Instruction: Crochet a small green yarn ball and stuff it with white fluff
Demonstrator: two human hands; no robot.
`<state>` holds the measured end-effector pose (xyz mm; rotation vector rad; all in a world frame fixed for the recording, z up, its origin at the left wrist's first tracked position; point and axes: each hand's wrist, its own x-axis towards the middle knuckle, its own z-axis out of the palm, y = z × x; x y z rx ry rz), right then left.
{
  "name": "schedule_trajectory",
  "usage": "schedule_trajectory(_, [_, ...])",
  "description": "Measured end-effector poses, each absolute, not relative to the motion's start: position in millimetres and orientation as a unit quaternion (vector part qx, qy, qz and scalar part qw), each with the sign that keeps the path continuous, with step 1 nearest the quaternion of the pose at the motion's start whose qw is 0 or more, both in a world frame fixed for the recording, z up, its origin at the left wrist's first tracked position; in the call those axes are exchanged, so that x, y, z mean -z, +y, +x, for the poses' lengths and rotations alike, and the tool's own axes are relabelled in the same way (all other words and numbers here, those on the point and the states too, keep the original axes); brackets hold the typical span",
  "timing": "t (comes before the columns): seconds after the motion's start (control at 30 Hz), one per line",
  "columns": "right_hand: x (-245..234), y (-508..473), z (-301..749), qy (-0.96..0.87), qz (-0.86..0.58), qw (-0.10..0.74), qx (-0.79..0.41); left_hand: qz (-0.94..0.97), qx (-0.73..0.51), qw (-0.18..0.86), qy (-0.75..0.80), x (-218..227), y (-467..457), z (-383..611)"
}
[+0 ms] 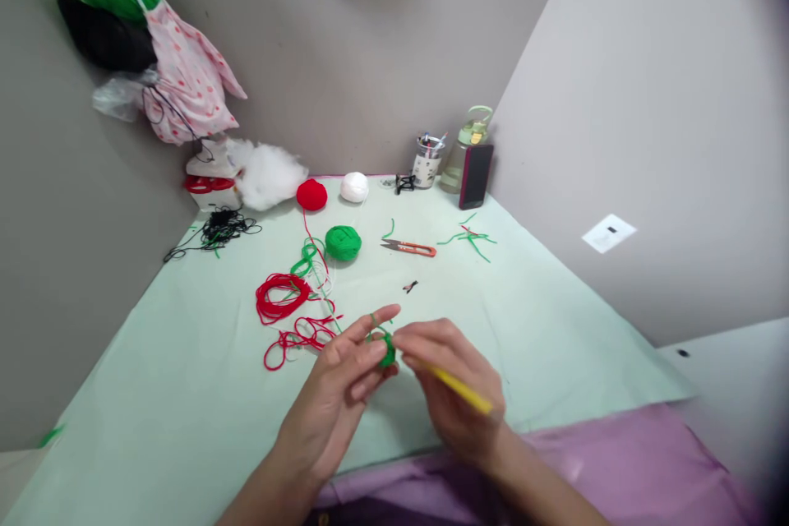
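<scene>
My left hand [345, 378] pinches a small green crochet piece [387, 352] between thumb and fingers, its index finger stretched out with green yarn looped over it. In my right hand [459, 378] is a crochet hook with a yellow handle [462, 391], gripped like a pen. The hook's tip meets the green piece and is hidden by the fingers. From the left hand a green strand runs back toward the green yarn ball [343, 243]. Loose red yarn [301, 341] lies just left of my left hand.
Orange thread snips [409, 248] and a small dark clip [410, 287] lie beyond the hands. A red ball [311, 195], a white ball [354, 187], white stuffing [271, 177], a pen cup [427, 162], a bottle [456, 164] and a phone [477, 177] line the back. Black yarn [222, 230] is tangled at left.
</scene>
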<state>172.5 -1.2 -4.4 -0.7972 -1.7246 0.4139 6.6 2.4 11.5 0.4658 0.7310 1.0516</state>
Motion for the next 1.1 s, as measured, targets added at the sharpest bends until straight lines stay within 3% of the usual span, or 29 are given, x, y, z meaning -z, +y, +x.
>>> schedule_trajectory(0.17, [-5.1,7.0,170.8,-0.584,-0.346,0.607,-0.413,0.265,-0.518,0.725,0.369,-12.7,1.1,5.9])
schedule_trajectory(0.6, [0.0,16.1,172.2,-0.502,-0.327,0.589,-0.542,0.346,-0.503,0.684,0.399,-13.1,-1.4,3.5])
schedule_trajectory(0.73, [-2.5,9.4,173.7,-0.565,-0.35,0.583,-0.468,0.369,-0.509,0.659,0.412,-10.7,-1.8,3.3])
schedule_trajectory(0.93, [-4.0,2.1,175.4,-0.734,-0.332,0.545,-0.235,0.444,-0.508,0.575,0.462,-2.6,-3.4,2.3])
schedule_trajectory(1.1, [3.0,-0.6,174.2,-0.826,-0.31,0.471,-0.022,0.324,-0.516,0.685,0.398,-2.6,-3.4,6.8])
